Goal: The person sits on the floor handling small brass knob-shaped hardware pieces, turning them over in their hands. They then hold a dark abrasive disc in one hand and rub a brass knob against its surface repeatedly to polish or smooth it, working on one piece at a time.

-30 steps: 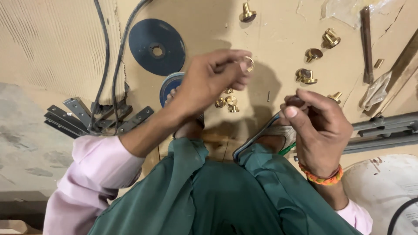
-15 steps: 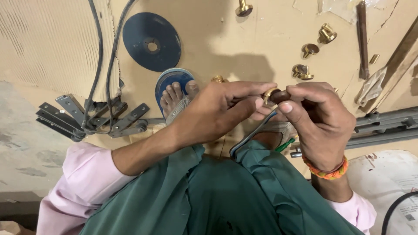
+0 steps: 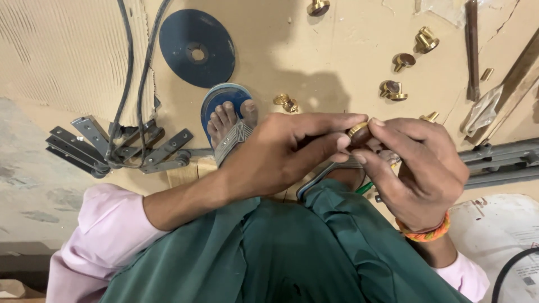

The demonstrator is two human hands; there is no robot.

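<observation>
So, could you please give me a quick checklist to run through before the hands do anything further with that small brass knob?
1. Brass knob pinched between the fingertips of both hands: ok.
2. Left hand grips from the left, right hand from the right, both clear in view: ok.
3. Whether the knob's two parts are fully joined: cannot tell, fingers cover it.
4. Spare brass knobs lie on the board beyond the hands: ok.
5. Sandalled foot sits just below the hands, in the drop path: not ok.
6. Black cables and blue disc lie apart from the hands: ok.
</observation>
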